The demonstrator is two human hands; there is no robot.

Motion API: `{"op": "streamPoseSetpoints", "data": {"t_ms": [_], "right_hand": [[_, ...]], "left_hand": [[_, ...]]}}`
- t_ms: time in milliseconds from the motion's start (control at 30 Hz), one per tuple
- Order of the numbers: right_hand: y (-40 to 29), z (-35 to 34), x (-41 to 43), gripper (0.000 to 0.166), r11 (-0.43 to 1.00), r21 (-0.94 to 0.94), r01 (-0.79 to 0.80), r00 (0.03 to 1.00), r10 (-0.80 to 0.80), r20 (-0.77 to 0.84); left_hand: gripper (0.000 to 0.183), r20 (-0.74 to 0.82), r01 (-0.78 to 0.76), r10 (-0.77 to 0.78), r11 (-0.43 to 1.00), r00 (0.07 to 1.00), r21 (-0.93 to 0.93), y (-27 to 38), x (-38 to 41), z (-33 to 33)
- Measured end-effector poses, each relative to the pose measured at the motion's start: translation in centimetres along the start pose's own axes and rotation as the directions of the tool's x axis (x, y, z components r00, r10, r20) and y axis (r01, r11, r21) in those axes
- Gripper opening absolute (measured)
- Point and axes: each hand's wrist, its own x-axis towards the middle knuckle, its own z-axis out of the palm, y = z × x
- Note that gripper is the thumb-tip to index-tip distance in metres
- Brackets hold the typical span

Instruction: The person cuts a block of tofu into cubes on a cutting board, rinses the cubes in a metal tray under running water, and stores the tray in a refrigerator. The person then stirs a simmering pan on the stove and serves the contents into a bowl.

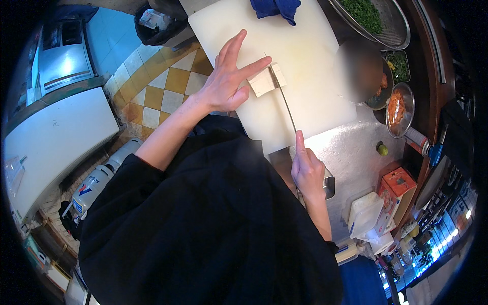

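Observation:
A pale block of what looks like tofu (260,82) lies on the large white cutting board (316,80), with cut lines across its top. My right hand (308,171) grips a kitchen knife (286,103), index finger stretched along its spine; the handle is hidden in my palm. The thin blade stands edge-down across the block near its right end, and a narrow strip lies on the far side of it. Over the block's left part, my left hand (228,79) has its fingers spread. Its index fingertip is at the blade near the tip; whether it touches cannot be told.
A folded blue cloth (275,10) sits on the board's far edge. Along the right stand a sieve of chopped greens (362,17), a bowl of orange food (396,106), a green lime (382,149) and a cardboard box (398,183). A metal container (329,185) is beside my right wrist.

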Motion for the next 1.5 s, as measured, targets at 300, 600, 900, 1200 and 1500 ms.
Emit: {"op": "streamPoseSetpoints", "data": {"t_ms": [300,600,900,1200,1500], "right_hand": [[0.6,1.0,0.4,0.068,1.000,0.001,-0.005,1.000,0.005,0.024],[0.4,-0.2,0.1,0.068,1.000,-0.007,-0.011,0.998,0.011,0.057],[0.4,-1.0,0.3,0.067,1.000,0.026,-0.007,1.000,0.007,-0.010],[0.6,-0.7,0.3,0.069,1.000,0.020,0.003,1.000,-0.003,-0.010],[0.9,-0.3,0.4,0.069,1.000,-0.011,-0.001,1.000,0.002,0.009]], "left_hand": [[0.068,0.053,0.005,-0.006,1.000,0.999,0.021,0.8,0.0,-0.1],[0.068,0.026,-0.011,0.011,1.000,1.000,-0.006,1.3,0.1,-0.3],[0.067,0.026,-0.017,0.017,1.000,1.000,0.013,1.3,0.8,-0.3],[0.068,0.044,-0.010,0.009,0.999,0.999,0.033,1.2,0.8,-0.2],[0.069,0.064,-0.008,0.005,0.999,0.998,0.039,1.2,0.8,-0.1]]}}
